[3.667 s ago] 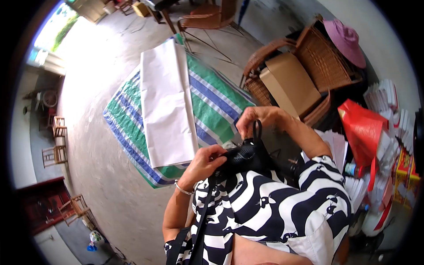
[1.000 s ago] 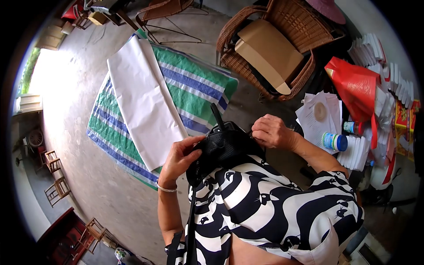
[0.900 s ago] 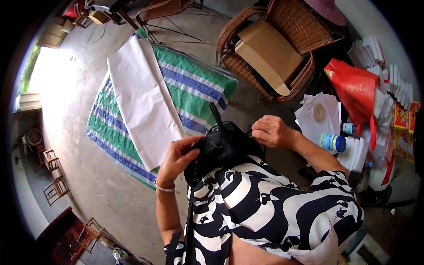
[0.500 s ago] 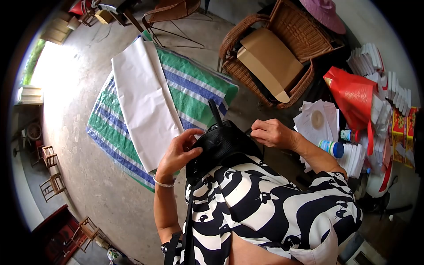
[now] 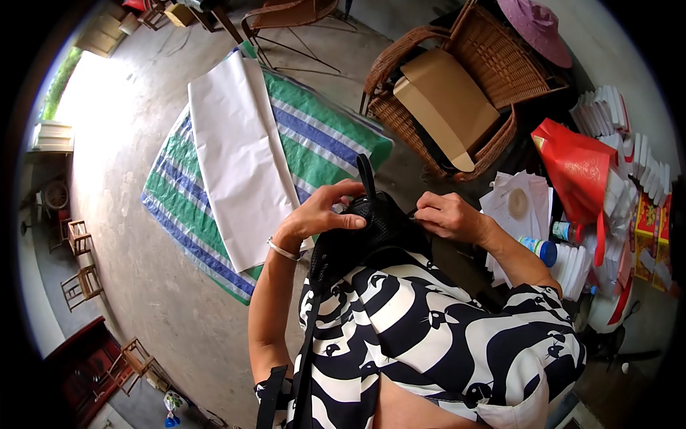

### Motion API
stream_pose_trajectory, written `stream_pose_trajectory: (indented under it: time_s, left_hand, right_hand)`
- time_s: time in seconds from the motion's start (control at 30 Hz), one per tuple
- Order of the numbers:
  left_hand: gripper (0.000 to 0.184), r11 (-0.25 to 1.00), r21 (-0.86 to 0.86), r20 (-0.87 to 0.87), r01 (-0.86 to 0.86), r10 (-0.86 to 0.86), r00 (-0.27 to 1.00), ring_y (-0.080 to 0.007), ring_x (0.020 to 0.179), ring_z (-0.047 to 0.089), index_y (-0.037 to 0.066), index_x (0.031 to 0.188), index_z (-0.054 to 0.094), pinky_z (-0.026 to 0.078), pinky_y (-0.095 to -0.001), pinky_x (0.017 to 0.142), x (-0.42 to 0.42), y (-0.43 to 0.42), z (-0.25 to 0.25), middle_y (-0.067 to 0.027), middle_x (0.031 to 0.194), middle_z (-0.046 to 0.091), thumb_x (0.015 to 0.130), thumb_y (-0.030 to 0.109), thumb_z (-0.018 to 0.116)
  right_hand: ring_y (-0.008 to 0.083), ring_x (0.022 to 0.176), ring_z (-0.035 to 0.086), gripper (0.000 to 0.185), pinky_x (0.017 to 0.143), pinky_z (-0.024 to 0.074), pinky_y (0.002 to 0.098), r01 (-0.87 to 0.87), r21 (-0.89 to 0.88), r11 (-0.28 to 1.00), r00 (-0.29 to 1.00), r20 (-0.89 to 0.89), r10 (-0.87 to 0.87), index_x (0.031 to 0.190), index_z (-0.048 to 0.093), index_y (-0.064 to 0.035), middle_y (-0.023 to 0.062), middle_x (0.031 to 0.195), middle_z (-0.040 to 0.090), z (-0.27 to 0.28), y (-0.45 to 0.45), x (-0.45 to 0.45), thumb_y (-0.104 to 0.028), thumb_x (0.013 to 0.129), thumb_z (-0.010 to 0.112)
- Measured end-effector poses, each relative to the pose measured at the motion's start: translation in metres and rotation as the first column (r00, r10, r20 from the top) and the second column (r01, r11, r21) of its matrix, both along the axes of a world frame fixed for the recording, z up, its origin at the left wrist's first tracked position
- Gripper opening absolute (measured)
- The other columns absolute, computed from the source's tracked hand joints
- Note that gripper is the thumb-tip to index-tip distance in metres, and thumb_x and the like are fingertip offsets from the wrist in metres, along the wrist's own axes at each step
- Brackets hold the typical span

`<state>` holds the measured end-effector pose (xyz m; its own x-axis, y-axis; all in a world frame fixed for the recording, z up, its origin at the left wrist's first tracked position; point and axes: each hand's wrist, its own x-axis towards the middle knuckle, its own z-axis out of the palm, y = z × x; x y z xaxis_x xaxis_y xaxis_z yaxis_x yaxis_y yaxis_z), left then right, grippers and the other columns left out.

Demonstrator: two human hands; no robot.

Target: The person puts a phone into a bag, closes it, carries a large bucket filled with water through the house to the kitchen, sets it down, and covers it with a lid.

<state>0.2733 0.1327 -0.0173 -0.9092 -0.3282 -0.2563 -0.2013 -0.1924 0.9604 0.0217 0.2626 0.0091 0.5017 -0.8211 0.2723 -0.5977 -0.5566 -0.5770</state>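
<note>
The left hand is clamping its grip on the near-left part of a black bag, which is lying against the person's patterned shirt. The right hand is holding its grip together at the bag's right side; what it is pinching is too small to tell. Ahead of the left grip, a folded white sheet is lying on a striped sheet. Ahead of the right grip, a wicker chair is holding a cardboard box. Right of that grip, loose papers are lying near a blue-lidded jar, with a red bag standing farther right.
</note>
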Motion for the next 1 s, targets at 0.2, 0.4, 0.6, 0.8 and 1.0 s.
stream_pose_trajectory:
  time_s: [0.2,0.4,0.6,0.8,1.0]
  left_hand:
    - [0.068,1.0,0.014,-0.05,0.009,-0.008,0.999,-0.0211,0.108,0.046,0.003,0.117,0.053,0.031,-0.0324,0.097,-0.001,0.006,0.015,-0.0069,0.113,0.049,0.06,0.032,0.079]
    - [0.077,0.994,-0.097,-0.016,-0.052,0.051,0.999,-0.0231,0.105,0.049,0.005,0.122,0.047,0.035,-0.0352,0.095,-0.002,0.026,0.035,-0.0084,0.108,0.055,0.058,0.034,0.08]
    - [0.077,0.973,-0.204,0.018,-0.103,0.109,0.994,-0.0243,0.103,0.051,0.004,0.121,0.048,0.035,-0.0352,0.093,-0.005,0.035,0.037,-0.0098,0.106,0.055,0.059,0.036,0.079]
    - [0.078,0.983,-0.131,0.048,-0.128,0.135,0.99,-0.0241,0.096,0.052,0.003,0.121,0.048,0.039,-0.033,0.085,-0.014,0.036,0.038,-0.0091,0.098,0.054,0.059,0.038,0.078]
    - [0.07,0.943,-0.333,0.125,-0.019,0.064,0.99,-0.0306,0.097,0.055,-0.001,0.115,0.05,0.042,-0.0363,0.083,-0.025,0.034,0.037,-0.0157,0.103,0.055,0.061,0.038,0.073]
  right_hand:
    - [0.0204,0.056,0.055,0.014,0.049,0.047,0.0282,0.015,-0.03,0.999,0.999,-0.029,-0.016,0.073,0.052,-0.002,0.0066,0.075,0.048,0.007,0.002,-0.003,0.0,0.067,0.064]
    - [0.0196,0.056,0.054,0.014,0.047,0.0462,0.0279,0.014,-0.073,0.997,0.999,-0.045,-0.017,0.072,0.051,-0.0014,0.0069,0.074,0.048,0.013,0.003,-0.003,0.0,0.066,0.063]
    - [0.0206,0.058,0.055,0.014,0.049,0.0466,0.0292,-0.001,-0.094,0.996,0.999,-0.047,-0.003,0.073,0.051,-0.0005,0.0078,0.074,0.048,0.019,0.002,-0.006,0.002,0.064,0.061]
    - [0.0212,0.059,0.056,0.014,0.05,0.0471,0.0294,-0.024,-0.038,0.999,0.999,-0.042,0.022,0.073,0.051,-0.0003,0.0082,0.075,0.049,0.018,0.0,-0.009,0.002,0.064,0.061]
    - [0.0216,0.059,0.056,0.015,0.05,0.0472,0.0291,-0.021,-0.042,0.999,0.999,-0.027,0.02,0.076,0.053,0.0,0.0087,0.077,0.05,0.02,0.003,-0.014,0.003,0.065,0.063]
